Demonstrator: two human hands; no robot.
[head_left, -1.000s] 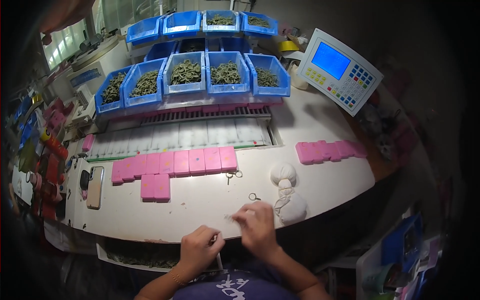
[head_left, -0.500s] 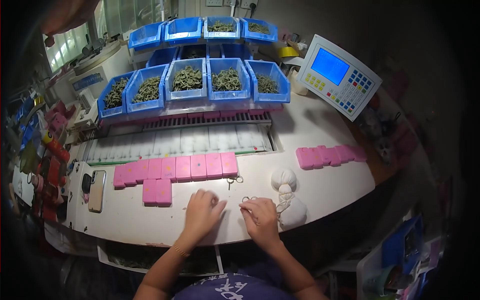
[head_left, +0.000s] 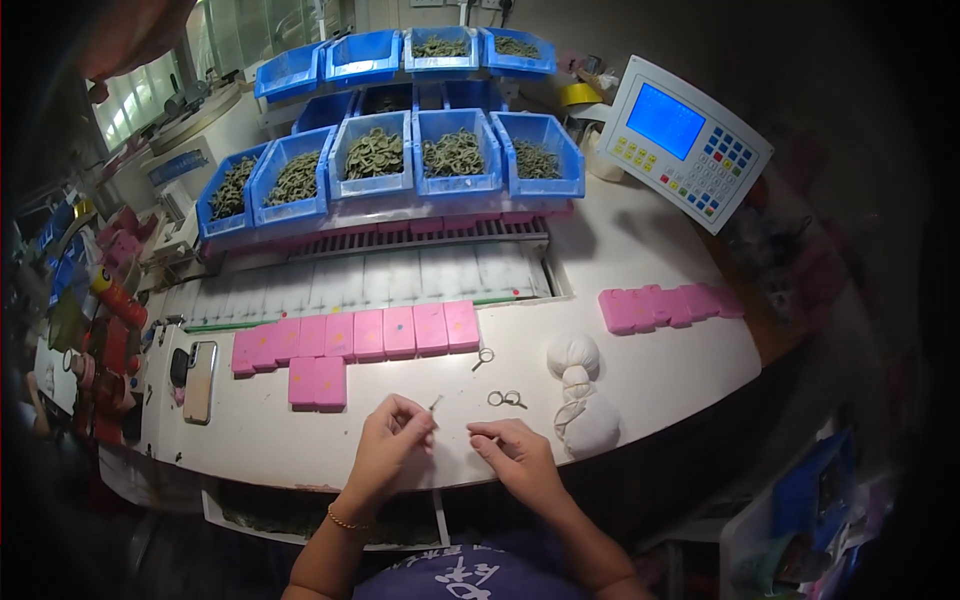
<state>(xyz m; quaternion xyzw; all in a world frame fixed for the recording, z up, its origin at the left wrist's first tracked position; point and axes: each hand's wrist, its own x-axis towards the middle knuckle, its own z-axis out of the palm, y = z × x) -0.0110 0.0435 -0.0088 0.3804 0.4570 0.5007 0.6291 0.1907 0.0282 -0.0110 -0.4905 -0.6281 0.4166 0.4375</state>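
My left hand (head_left: 392, 448) is closed on a small thin metal piece, held up just below the pink blocks (head_left: 398, 330). My right hand (head_left: 517, 462) has its fingers curled together; anything between its fingertips is too small to make out. Just above it lie two small metal ring pieces (head_left: 505, 398), and a single similar ring (head_left: 485, 356) sits higher up by the block row. A white knotted cloth bundle (head_left: 590, 420) rests to the right of my right hand.
A phone (head_left: 198, 380) lies at left. More pink blocks (head_left: 660, 306) are at right, below a keypad console (head_left: 665, 125). Blue bins (head_left: 453, 150), several with green-grey pieces, stand behind a pale panel (head_left: 360, 280). The worktable's edge (head_left: 680, 405) curves along the front.
Half a second ago a keyed ring piece lay below the block row; now one fewer is there and my left hand holds a thin piece. My right hand moved slightly down from the two rings.
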